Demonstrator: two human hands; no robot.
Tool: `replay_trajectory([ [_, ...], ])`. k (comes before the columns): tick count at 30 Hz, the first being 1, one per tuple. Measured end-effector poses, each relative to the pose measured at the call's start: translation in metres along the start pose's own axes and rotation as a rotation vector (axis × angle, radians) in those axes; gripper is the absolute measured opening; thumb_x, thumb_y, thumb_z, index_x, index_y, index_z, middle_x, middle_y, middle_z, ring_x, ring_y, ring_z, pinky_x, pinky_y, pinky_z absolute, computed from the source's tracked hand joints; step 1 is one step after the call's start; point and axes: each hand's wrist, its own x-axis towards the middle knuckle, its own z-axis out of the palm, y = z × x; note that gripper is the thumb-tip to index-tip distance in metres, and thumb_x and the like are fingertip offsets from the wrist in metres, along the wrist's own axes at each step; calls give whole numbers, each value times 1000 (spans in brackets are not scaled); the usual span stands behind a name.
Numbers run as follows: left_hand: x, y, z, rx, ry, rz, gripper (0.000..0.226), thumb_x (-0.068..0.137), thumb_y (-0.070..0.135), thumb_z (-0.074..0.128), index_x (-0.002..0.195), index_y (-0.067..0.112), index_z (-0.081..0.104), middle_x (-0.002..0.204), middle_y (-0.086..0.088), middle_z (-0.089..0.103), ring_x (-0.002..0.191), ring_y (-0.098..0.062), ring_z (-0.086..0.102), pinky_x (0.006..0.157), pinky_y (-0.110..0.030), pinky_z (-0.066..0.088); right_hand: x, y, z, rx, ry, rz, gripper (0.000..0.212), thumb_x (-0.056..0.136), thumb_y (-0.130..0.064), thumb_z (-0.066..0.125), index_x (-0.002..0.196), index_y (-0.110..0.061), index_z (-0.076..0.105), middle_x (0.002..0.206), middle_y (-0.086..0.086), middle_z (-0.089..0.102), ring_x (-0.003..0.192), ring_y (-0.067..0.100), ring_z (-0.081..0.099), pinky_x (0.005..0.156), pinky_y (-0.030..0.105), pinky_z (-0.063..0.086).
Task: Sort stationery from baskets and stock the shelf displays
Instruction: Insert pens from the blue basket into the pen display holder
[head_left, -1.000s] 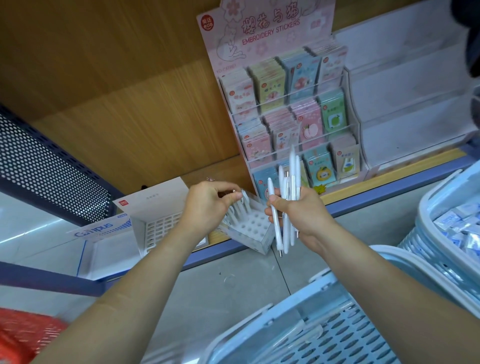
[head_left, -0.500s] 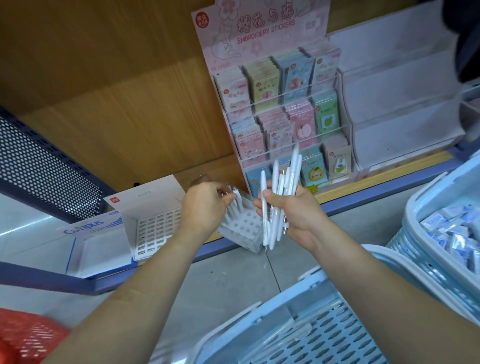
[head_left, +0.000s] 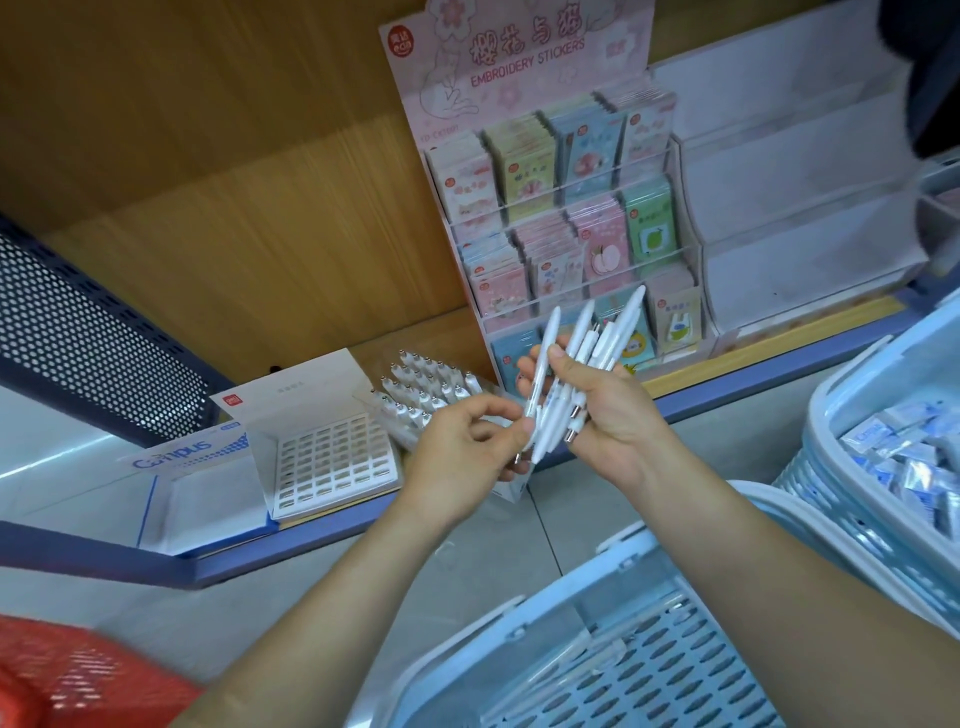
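Head view: the sticker display (head_left: 561, 208) stands at the back of the shelf (head_left: 727, 384) and serves as ref for everything. Right hand (head_left: 608, 415) is just in front of its bottom row, grip clamped round a fanned bundle of white pens (head_left: 576, 364), tips spread upward, prob. so each can be picked off w/o disturbing the rest. Left hand (head_left: 462, 447), front-left of the display, has thumb & forefinger pinched on the lower end of a single pen (head_left: 548, 338) at the bundle's left edge. It looks like one is being drawn out for stocking.

Left of the display, touching or nearly so, is the clear pen stand (head_left: 426, 395), already mostly filled w/ upright pens. It's close to the hands, so each transfer is short. Further left sit a slotted white box (head_left: 332, 457), then a Campus box (head_left: 171, 452).

Below the display, off the shelf, is a light-blue basket (head_left: 623, 649), seemingly the pens' source; can't tell what's left inside. Right of it a second basket (head_left: 841, 415) holds wrapped packets (head_left: 909, 457), not yet sorted. A red basket (head_left: 62, 675) is far left, blurred.

Risk: loose fan could slip as one pen pulls free.
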Motion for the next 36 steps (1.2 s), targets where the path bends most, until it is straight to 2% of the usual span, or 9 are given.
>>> replay_trajectory([
  [2, 1, 1, -4, -4, 90, 54, 6, 91, 11, 65, 93, 13, 71, 70, -8, 68, 59, -11, 61, 59, -24, 53, 1, 1, 0, 3, 69, 1, 16, 93, -8, 60, 106, 0, 63, 90, 19, 69, 79, 26, 70, 68, 37, 62],
  [5, 8, 1, -28, 157, 268, 239, 25, 94, 14, 61, 85, 34, 71, 75, 5, 69, 67, -11, 57, 67, -39, 52, 3, 2, -2, -72, 214, -15, 12, 95, -13, 62, 102, -3, 58, 61, 8, 61, 54, 19, 59, 51, 29, 54],
  [8, 8, 8, -56, 361, 400, 359, 14, 91, 18, 66, 89, 31, 71, 83, 11, 69, 73, -5, 60, 73, -30, 52, 4, 2, -3, -123, 259, -20, 8, 95, -9, 60, 96, -7, 53, 58, 7, 51, 48, 19, 49, 47, 27, 49],
  [10, 5, 10, -68, 410, 437, 328, 8, 85, 22, 74, 85, 29, 71, 75, 15, 67, 67, -1, 59, 66, -23, 49, 2, 2, -2, -145, 221, -19, 9, 95, 0, 55, 103, -4, 54, 60, 8, 51, 51, 19, 49, 48, 26, 50],
  [13, 3, 4, -77, 538, 411, 316, 5, 81, 27, 77, 79, 28, 74, 64, 20, 63, 59, 1, 55, 59, -18, 41, 2, 4, -2, -227, 144, -9, 29, 90, 11, 51, 117, 1, 56, 78, 15, 57, 60, 22, 56, 55, 26, 54],
  [17, 4, -6, -76, 758, 375, 424, 11, 83, 27, 75, 87, 18, 78, 79, 7, 71, 71, -10, 61, 67, -26, 49, 3, 6, -2, -209, 106, -12, 19, 90, 11, 56, 105, 2, 62, 95, 21, 61, 73, 22, 63, 70, 30, 61],
  [28, 29, -23, -67, 963, 188, 497, 11, 87, 23, 71, 85, 13, 76, 81, -2, 68, 77, -21, 61, 69, -30, 47, 0, 7, -3, -156, 73, 41, 30, 92, 2, 60, 122, 0, 56, 104, 19, 64, 81, 23, 71, 68, 37, 61],
  [32, 34, -22, -67, 992, 110, 501, 17, 92, 20, 64, 98, 10, 76, 88, -6, 61, 84, -25, 59, 74, -35, 49, 0, 7, -5, -190, 63, 33, 23, 91, 2, 61, 113, -5, 58, 99, 16, 68, 81, 23, 72, 71, 37, 61],
  [36, 34, -16, -66, 955, 161, 439, 30, 90, 23, 67, 120, 16, 68, 106, -4, 66, 96, -22, 60, 86, -34, 50, 2, 8, -5, -252, 63, 15, 18, 92, 1, 60, 108, -9, 58, 92, 10, 71, 89, 23, 71, 72, 36, 57],
])
